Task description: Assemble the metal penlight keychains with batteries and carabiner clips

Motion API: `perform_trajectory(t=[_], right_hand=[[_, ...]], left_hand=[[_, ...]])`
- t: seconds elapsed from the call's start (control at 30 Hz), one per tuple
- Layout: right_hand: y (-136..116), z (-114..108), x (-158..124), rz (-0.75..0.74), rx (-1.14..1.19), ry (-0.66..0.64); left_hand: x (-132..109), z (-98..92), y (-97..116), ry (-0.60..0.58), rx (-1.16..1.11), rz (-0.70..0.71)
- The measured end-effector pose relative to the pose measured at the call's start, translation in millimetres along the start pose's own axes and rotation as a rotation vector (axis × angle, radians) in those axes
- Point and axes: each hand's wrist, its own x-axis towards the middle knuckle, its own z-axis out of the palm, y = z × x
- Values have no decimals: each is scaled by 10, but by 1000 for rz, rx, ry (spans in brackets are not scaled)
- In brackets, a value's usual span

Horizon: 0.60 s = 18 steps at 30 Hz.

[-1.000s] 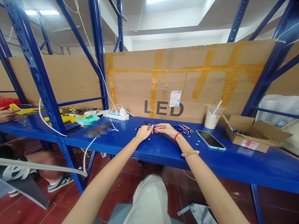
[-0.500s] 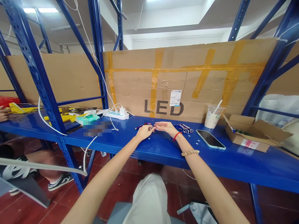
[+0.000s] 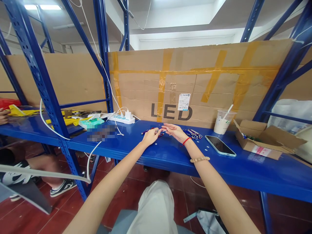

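Observation:
My left hand [image 3: 150,136] and my right hand [image 3: 175,132] meet over the blue shelf [image 3: 170,152] in front of the "LED" cardboard wall. Both pinch one small slim red-and-purple object [image 3: 158,131] between their fingertips; it is too small to name. A few similar small pieces [image 3: 146,132] lie just left of it. A small heap of the same slim blue and red items [image 3: 192,134] rests right of my right hand. Tiny pale discs [image 3: 206,149] dot the shelf near my wrist.
A phone [image 3: 220,145] lies face up on the right, behind it a plastic cup with a straw [image 3: 222,122] and an open cardboard box [image 3: 266,139]. A white power strip [image 3: 122,119] and cables sit to the left. Another person's hand [image 3: 3,116] and legs show far left.
My hands have lifted slightly off the shelf and my right palm has turned upward, still joined at the small object. The view shifted a little.

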Motion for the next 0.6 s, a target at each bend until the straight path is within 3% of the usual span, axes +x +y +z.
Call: perform_trajectory(t=[0.33,0.6], right_hand=[[-34,63,-22,2,-88,90],[-4,52,-9,15,-77,69]], left_hand=[[-15,-8,4,-4,9,52],[-11,-18,19,-32,0,39]])
